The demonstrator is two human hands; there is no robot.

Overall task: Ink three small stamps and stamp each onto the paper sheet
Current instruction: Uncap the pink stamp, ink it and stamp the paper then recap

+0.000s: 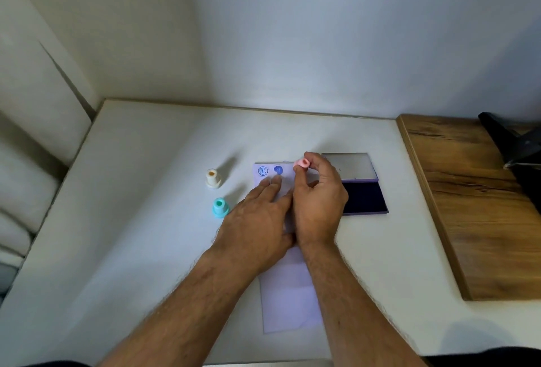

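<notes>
head cam | worn, looks forward and down | close above white table point(152, 191) | one view only

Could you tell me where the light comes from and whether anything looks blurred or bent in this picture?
Head view: the cream stamp and the teal stamp cast soft shadows up and to the right, so light comes from the lower left; the pink stamp is slightly blurred; the wide lens bows the white table's edges.

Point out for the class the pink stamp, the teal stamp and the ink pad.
pink stamp point(302, 164), head view, on its top end, pinched by the right hand point(317, 205).
teal stamp point(220, 208), head view, on its handle.
ink pad point(366, 196), head view, on its dark inked surface.
</notes>
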